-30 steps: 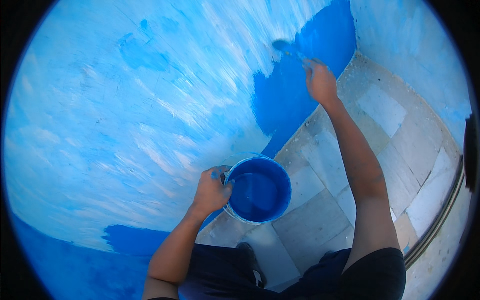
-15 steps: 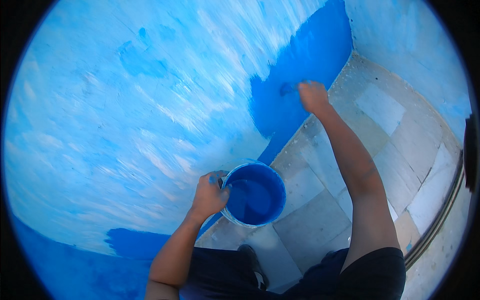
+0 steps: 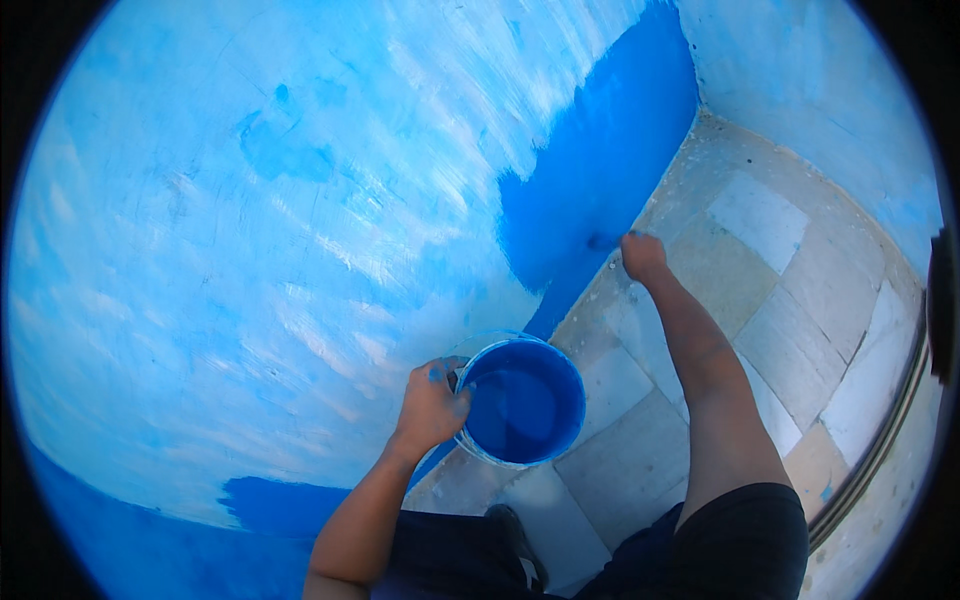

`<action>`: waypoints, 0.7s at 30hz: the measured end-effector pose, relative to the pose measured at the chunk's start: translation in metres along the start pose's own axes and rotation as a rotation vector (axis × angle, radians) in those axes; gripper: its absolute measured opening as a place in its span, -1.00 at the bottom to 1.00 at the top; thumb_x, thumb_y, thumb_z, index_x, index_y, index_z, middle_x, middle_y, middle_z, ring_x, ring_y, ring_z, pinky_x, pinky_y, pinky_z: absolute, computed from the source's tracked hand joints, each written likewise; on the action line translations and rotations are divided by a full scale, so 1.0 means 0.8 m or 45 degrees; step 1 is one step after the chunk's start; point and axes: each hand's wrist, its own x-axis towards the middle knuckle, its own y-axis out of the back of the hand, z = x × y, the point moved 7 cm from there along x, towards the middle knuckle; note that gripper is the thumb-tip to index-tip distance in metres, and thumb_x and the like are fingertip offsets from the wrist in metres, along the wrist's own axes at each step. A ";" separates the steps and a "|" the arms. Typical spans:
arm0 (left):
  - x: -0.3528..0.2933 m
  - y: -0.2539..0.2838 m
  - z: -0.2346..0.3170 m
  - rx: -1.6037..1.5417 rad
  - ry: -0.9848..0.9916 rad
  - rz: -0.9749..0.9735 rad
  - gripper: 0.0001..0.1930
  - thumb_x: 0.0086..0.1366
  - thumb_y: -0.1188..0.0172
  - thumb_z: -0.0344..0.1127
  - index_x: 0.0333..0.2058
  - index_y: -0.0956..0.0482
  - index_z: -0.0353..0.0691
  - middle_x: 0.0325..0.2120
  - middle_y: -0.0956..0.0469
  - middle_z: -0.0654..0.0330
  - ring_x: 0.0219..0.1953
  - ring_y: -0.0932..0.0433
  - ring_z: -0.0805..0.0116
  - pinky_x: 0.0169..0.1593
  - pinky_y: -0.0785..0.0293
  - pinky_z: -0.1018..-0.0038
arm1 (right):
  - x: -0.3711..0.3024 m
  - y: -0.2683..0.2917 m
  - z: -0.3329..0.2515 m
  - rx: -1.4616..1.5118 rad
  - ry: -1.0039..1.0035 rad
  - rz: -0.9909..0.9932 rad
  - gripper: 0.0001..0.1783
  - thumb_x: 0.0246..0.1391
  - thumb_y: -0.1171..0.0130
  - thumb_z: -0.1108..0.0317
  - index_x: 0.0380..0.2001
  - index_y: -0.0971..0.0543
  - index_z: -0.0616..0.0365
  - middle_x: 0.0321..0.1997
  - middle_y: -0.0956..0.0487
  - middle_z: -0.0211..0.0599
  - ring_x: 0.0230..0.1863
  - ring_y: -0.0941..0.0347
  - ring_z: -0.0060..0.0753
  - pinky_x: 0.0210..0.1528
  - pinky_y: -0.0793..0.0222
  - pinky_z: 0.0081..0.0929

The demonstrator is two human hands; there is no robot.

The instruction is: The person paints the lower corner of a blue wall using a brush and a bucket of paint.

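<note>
My left hand [image 3: 434, 401] grips the rim of a round paint bucket [image 3: 580, 392], the thumb inside and the fingers around the outside. Blue paint [image 3: 515, 415] lies in the bucket, and blue smears mark my fingers. Low by the wall's foot, my right hand [image 3: 643, 256] is closed on a paintbrush [image 3: 603, 241]. Its blue-coated head is against the dark blue painted patch [image 3: 570, 190], and most of its handle is hidden in my fist. Around the patch, the wall [image 3: 300, 230] is streaky pale blue and white.
The tiled floor [image 3: 770, 330] meets the wall along a slanting edge. A second pale blue wall [image 3: 810, 80] forms a corner at the upper right. Dark blue paint [image 3: 280, 502] also covers the lower left. My shoe [image 3: 520, 545] stands below the bucket. Dark rails [image 3: 880, 440] curve along the right.
My right hand has moved down along the wall's foot with the paintbrush. The bucket and my left hand have shifted slightly right and down in the view.
</note>
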 end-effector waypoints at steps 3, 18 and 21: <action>0.003 -0.001 0.001 0.005 0.042 -0.022 -0.69 0.09 -0.22 -0.45 -0.17 -0.61 -0.46 -0.65 -0.48 0.01 -0.64 -0.43 0.26 -0.47 -0.38 0.31 | 0.030 0.087 -0.005 0.052 0.092 0.364 -0.74 0.09 -0.13 0.35 -0.12 -0.62 -0.05 -0.11 -0.59 -0.17 -0.03 -0.53 -0.04 -0.03 -0.48 -0.18; 0.027 -0.021 -0.008 0.052 0.037 -0.049 -0.69 0.07 -0.25 -0.45 -0.18 -0.60 -0.47 -0.62 -0.49 -0.03 -0.64 -0.42 0.22 -0.46 -0.38 0.29 | 0.009 -0.030 0.027 0.048 -0.030 -0.135 -0.65 0.05 -0.08 0.45 -0.08 -0.61 -0.12 -0.07 -0.57 -0.17 -0.04 -0.54 -0.07 -0.02 -0.48 -0.16; 0.027 -0.025 -0.009 0.045 0.060 -0.053 -0.68 0.07 -0.25 -0.46 -0.16 -0.59 -0.47 -0.62 -0.49 -0.03 -0.64 -0.43 0.25 -0.47 -0.37 0.30 | 0.037 0.039 0.027 0.135 -0.030 0.257 -0.65 0.06 -0.06 0.47 -0.09 -0.61 -0.06 -0.08 -0.58 -0.16 -0.07 -0.55 -0.09 -0.07 -0.49 -0.17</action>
